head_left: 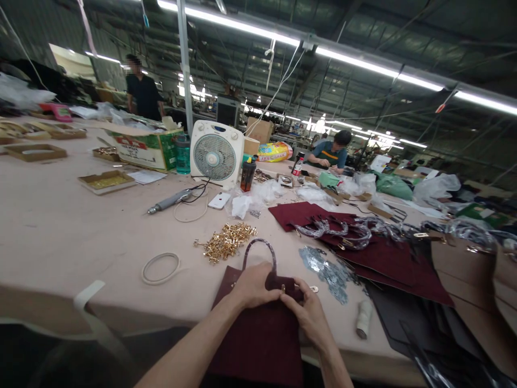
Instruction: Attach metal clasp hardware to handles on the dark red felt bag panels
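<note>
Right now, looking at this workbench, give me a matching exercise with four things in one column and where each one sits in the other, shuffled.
Things:
1. dark red suede bag panel with handle
2. pile of small gold metal fittings
3. white square table fan
4. white rubber ring

Places:
A. upright at the far side of the table
B. flat on the table, left of the hands
C. under both hands at the near edge
D. just beyond the handle loop

Pairs: 1-C, 2-D, 3-A, 4-B

Big workshop w/ tube lights (363, 62), long table (60, 226)
</note>
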Available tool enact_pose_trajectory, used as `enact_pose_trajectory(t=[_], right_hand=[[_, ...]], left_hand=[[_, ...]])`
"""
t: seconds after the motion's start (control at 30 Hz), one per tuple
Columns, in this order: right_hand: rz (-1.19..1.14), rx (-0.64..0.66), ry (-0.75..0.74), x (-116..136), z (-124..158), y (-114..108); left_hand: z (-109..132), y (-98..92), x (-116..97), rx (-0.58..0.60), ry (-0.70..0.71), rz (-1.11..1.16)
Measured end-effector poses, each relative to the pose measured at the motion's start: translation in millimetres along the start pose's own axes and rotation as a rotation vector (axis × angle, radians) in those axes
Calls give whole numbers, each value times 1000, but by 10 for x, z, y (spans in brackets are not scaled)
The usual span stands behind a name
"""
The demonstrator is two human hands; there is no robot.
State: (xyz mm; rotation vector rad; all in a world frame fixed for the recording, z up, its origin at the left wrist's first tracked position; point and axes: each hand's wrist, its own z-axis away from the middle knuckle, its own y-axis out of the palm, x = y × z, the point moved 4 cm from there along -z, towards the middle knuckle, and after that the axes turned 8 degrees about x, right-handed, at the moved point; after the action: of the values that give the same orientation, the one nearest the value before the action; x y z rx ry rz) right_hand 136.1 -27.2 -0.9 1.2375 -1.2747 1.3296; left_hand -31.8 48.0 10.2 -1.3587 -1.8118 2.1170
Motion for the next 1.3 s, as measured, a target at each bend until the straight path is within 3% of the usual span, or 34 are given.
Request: enact_pose_trajectory(t=[0.2, 0.47, 0.63, 0.83, 1.1, 1.3], right_hand=[[-120, 151, 43, 9, -44, 15], [-22, 132, 35, -44, -47, -13], [23, 39, 19, -76, -6, 22], [146, -199, -43, -133, 81, 41], [223, -244, -170, -157, 63, -3], [440, -349, -286, -61, 11, -8]], left_hand=[[-5, -9, 4, 27, 24, 14], [-14, -14, 17, 76, 29, 57], [-19, -7, 16, 90, 11, 86], [-83, -15, 35, 127, -32, 137], [-278, -186, 0, 323, -25, 212], [-411, -208, 90, 304, -134, 214]])
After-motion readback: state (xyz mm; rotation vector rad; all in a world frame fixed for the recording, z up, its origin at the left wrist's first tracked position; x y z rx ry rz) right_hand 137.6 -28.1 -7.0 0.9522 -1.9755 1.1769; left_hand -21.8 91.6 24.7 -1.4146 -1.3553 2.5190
